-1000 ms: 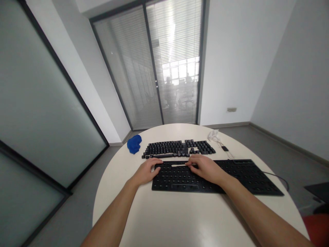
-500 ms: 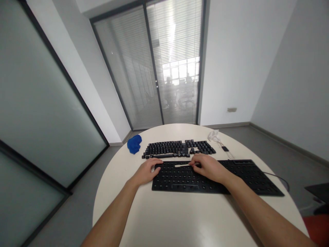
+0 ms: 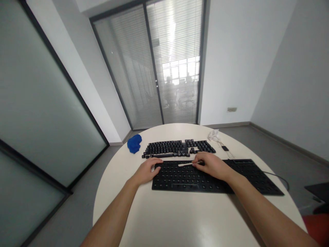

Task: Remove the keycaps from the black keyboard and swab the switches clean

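Note:
A black keyboard point(image 3: 180, 178) with its keycaps off lies flat on the table, long side towards me. At its left end my left hand point(image 3: 147, 170) grips the back corner, thumb on the near side and fingers at the rear edge. Over the keyboard's upper middle, my right hand point(image 3: 209, 164) pinches a cotton swab point(image 3: 184, 165) between thumb and fingers. The swab's white tip points left, low over the upper rows; whether it touches them I cannot tell. Behind the keyboard, loose black keycaps point(image 3: 164, 147) are laid out in keyboard order, with the long space bar point(image 3: 161, 155) in front.
The round white table point(image 3: 164, 219) carries a blue cloth point(image 3: 134, 143) at the back left. At the back right are a crumpled white tissue-like thing point(image 3: 213, 135) and a small black object point(image 3: 225, 148) with thin cords. The keyboard's cable point(image 3: 279, 176) runs off the right edge.
My right hand has shifted slightly right and away from me, carrying the cotton swab along the upper rows. The left hand and the keyboard have stayed in place.

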`<state>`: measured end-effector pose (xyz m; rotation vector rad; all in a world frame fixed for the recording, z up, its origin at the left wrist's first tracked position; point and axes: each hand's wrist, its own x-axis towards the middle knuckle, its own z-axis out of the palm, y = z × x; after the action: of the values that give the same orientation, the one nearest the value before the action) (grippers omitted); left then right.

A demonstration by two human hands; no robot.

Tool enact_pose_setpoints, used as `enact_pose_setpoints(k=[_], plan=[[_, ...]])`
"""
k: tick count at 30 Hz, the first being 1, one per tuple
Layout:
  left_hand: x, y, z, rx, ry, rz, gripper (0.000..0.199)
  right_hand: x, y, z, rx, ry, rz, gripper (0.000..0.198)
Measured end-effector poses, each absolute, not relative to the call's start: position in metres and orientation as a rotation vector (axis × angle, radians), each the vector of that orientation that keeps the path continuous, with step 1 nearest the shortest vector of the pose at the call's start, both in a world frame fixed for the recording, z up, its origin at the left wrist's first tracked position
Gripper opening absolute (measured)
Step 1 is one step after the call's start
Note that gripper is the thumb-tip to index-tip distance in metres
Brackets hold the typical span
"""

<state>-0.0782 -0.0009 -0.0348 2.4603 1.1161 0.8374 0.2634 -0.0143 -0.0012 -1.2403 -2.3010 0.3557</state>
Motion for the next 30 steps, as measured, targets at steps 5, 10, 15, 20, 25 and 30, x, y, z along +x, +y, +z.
enact_pose_setpoints(k=[5, 10, 15, 20, 25, 30], plan=[[-0.079, 0.001, -0.038, 2.457, 1.108, 0.849, 0.029, 0.267, -0.012, -0.002, -1.241, -2.296, 0.374, 0.016], [-0.080, 0.001, -0.037, 2.460, 1.097, 0.849, 0.029, 0.271, -0.010, -0.004, -1.264, -2.293, 0.376, 0.018], [-0.080, -0.001, -0.036, 2.459, 1.108, 0.845, 0.029, 0.273, -0.009, -0.005, -1.273, -2.282, 0.382, 0.020], [-0.080, 0.000, -0.038, 2.460, 1.103, 0.850, 0.030, 0.275, -0.009, -0.005, -1.296, -2.279, 0.370, 0.022], [-0.082, 0.001, -0.040, 2.460, 1.112, 0.843, 0.030, 0.279, -0.007, -0.005, -1.327, -2.260, 0.380, 0.023], [-0.082, 0.001, -0.040, 2.460, 1.110, 0.848, 0.029, 0.285, -0.004, -0.009, -1.348, -2.253, 0.376, 0.019]])
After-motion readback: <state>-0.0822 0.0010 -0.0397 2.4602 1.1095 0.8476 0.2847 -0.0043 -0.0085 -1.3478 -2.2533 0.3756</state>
